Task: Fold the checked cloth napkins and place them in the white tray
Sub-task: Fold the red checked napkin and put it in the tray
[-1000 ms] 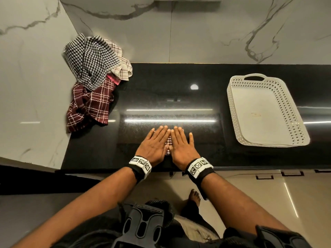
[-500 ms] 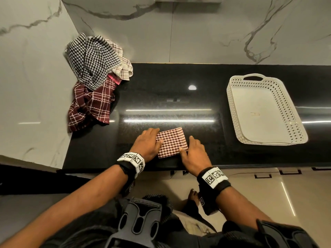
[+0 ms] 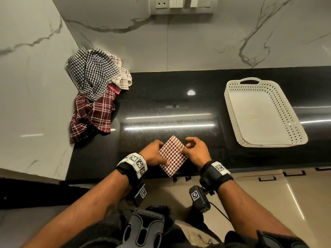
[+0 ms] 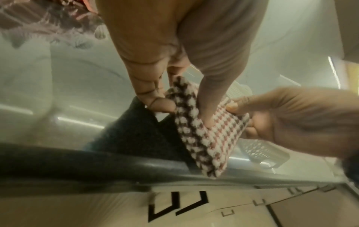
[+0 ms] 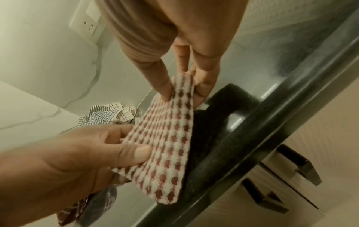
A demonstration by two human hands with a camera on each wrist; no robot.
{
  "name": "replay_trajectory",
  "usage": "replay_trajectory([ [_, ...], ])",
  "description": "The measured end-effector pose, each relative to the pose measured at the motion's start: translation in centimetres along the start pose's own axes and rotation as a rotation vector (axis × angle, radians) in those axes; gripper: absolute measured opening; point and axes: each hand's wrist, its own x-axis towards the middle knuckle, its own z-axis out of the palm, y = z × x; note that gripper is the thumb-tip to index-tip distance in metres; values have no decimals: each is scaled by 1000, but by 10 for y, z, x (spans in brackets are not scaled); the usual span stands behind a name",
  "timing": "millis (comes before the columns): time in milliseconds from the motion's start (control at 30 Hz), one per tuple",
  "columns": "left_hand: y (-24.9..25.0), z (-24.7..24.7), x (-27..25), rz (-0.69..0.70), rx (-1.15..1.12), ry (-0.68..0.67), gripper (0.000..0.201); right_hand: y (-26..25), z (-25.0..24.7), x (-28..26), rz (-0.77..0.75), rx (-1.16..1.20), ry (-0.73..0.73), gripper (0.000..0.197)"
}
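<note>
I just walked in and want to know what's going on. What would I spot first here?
First, the small folded red-checked napkin, held up over the front edge of the black counter by both hands: the left hand and the right hand each pinch a side. Next, the crumpled pile of checked cloths in the counter's far left corner. To the right lies a white tray with nothing in it yet.

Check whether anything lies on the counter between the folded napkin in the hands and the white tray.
Nothing visible does: only bare black counter separates the folded red-and-white checked napkin from the white perforated plastic tray, which holds no napkins.
</note>
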Motion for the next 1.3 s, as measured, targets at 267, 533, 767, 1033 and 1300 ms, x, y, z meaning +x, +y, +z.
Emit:
replay_trajectory([
  [267,75,2,2,104,-787,-92,36,-20,-68,-14,-19,562,-80,54],
  [533,197,28,55,309,-741,10,36,-9,-172,-23,-42,405,36,24],
  [767,300,43,122,333,-378,-31,26,19,-283,24,4,144,203,25],
  [1033,330,68,169,216,353,40,26,44,-309,62,111,-391,42,28],
  [1300,333,85,181,93,608,40,20,40,-303,82,174,-605,-100,27],
])
